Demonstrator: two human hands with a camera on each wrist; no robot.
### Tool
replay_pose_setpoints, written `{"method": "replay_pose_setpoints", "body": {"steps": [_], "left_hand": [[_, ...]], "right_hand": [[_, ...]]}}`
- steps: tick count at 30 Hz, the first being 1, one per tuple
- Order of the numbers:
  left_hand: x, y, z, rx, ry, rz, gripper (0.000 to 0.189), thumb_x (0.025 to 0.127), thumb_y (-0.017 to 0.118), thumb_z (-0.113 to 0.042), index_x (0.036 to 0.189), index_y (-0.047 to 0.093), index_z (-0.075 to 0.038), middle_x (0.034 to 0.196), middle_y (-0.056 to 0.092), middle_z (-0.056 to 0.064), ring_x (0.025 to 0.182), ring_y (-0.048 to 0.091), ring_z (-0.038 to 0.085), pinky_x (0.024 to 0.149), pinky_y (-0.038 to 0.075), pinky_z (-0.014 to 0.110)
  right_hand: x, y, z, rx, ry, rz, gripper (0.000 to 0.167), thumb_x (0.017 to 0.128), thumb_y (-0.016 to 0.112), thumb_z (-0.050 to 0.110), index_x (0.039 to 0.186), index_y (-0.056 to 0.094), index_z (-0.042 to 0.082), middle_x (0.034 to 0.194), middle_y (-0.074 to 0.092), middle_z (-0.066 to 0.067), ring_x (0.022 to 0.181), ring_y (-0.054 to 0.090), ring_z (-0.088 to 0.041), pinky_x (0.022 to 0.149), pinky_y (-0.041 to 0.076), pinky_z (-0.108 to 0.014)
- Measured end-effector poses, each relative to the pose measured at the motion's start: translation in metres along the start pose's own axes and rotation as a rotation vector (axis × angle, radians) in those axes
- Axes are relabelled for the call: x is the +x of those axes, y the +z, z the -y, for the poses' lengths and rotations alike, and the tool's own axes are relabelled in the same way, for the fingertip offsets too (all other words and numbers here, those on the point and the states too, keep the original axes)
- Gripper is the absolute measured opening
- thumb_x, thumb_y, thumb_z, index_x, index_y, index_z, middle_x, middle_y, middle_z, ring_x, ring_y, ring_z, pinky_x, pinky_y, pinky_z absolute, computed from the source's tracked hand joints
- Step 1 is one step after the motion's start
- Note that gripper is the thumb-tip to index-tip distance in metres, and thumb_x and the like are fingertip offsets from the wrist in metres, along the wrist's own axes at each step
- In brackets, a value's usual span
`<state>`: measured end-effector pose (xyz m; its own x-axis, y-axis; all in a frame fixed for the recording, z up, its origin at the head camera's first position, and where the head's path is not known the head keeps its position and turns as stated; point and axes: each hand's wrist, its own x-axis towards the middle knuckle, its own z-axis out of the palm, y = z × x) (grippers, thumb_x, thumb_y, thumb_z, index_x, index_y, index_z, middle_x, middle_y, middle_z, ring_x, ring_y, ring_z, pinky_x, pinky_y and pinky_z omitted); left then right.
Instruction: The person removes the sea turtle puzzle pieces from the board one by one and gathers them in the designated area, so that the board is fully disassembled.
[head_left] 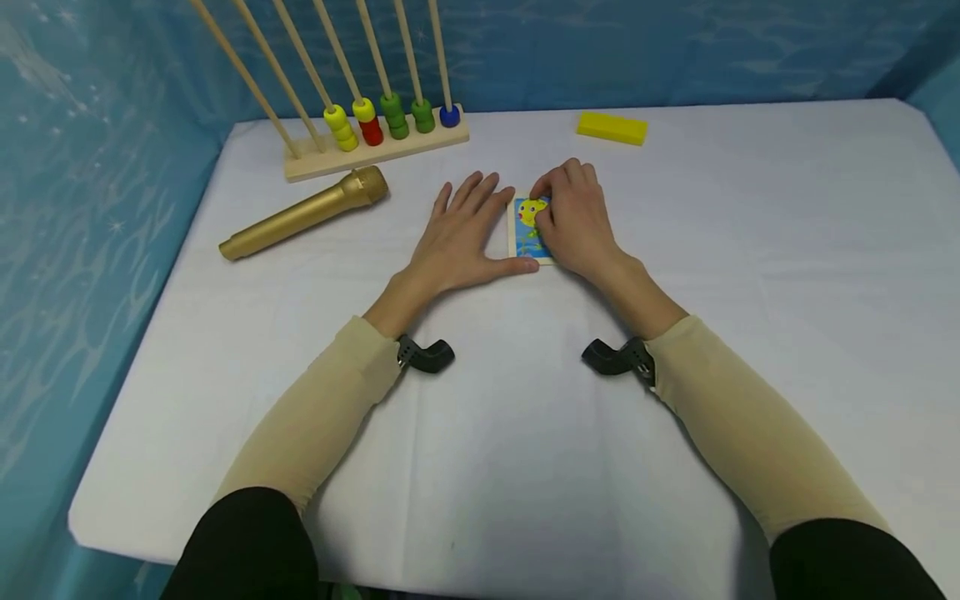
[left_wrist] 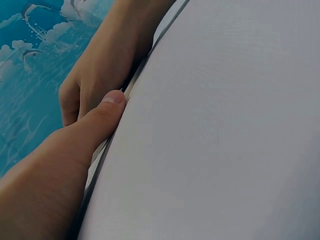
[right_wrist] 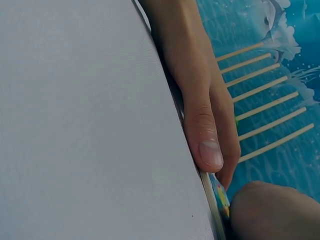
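Observation:
A small picture puzzle (head_left: 522, 242) with a pale wooden rim and a yellow animal on blue lies flat at mid-table. My left hand (head_left: 463, 242) is spread at its left side, the index fingertip by the top corner and the thumb along the near edge. Over the right part of the picture, my right hand (head_left: 576, 215) has curled fingers, with thumb and index pinching at the yellow figure; that hand hides the puzzle's right side. From the right wrist, the puzzle's edge (right_wrist: 215, 205) shows below the left thumb (right_wrist: 210, 152).
Left of the hands lies a gold microphone (head_left: 307, 215). Behind it stands a wooden bead abacus (head_left: 405, 148) with tall rods. A yellow block (head_left: 612, 127) lies near the back edge of the white table (head_left: 780, 275). Blue patterned cloth (head_left: 675, 50) hangs behind.

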<state>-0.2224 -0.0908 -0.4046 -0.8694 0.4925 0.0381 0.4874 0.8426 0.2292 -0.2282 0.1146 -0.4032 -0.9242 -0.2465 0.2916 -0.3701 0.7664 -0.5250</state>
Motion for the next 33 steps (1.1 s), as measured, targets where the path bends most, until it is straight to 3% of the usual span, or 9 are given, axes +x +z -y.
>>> {"method": "replay_pose_setpoints", "body": {"steps": [6,13,22,33], "left_hand": [[0.0,-0.001,0.0,0.0,0.003,0.007,0.112,0.082,0.055,-0.09,0.169,0.025,-0.026,0.178,0.014,0.001,0.166,0.003,0.022,0.132,-0.003,0.054],[0.0,-0.001,0.002,0.0,-0.001,0.0,0.111,0.083,0.056,-0.09,0.169,0.024,-0.027,0.178,0.014,0.0,0.166,0.001,0.02,0.133,-0.004,0.053],[0.001,0.0,0.0,-0.004,0.012,0.018,0.111,0.084,0.055,-0.089,0.17,0.023,-0.027,0.178,0.013,0.001,0.166,0.001,0.021,0.132,-0.004,0.054],[-0.001,0.0,0.001,0.0,0.009,0.017,0.111,0.084,0.055,-0.089,0.17,0.023,-0.027,0.178,0.012,0.0,0.166,0.001,0.021,0.132,-0.005,0.053]], "right_hand": [[0.0,-0.001,-0.001,0.054,0.014,0.003,0.025,0.096,0.049,-0.002,0.118,0.061,-0.005,0.116,0.052,-0.022,0.112,0.043,-0.037,0.098,0.036,-0.045],[0.002,-0.001,-0.001,0.111,-0.052,-0.007,0.016,0.097,0.053,0.001,0.104,0.067,-0.002,0.111,0.059,-0.019,0.108,0.046,-0.036,0.096,0.039,-0.043],[-0.001,-0.003,-0.006,0.138,-0.047,0.003,0.025,0.095,0.061,0.01,0.117,0.067,0.0,0.113,0.064,-0.017,0.11,0.048,-0.034,0.097,0.04,-0.044],[-0.002,-0.01,-0.01,0.162,-0.022,0.055,0.028,0.094,0.073,0.023,0.113,0.073,0.002,0.119,0.061,-0.015,0.116,0.049,-0.032,0.102,0.041,-0.047]]}}
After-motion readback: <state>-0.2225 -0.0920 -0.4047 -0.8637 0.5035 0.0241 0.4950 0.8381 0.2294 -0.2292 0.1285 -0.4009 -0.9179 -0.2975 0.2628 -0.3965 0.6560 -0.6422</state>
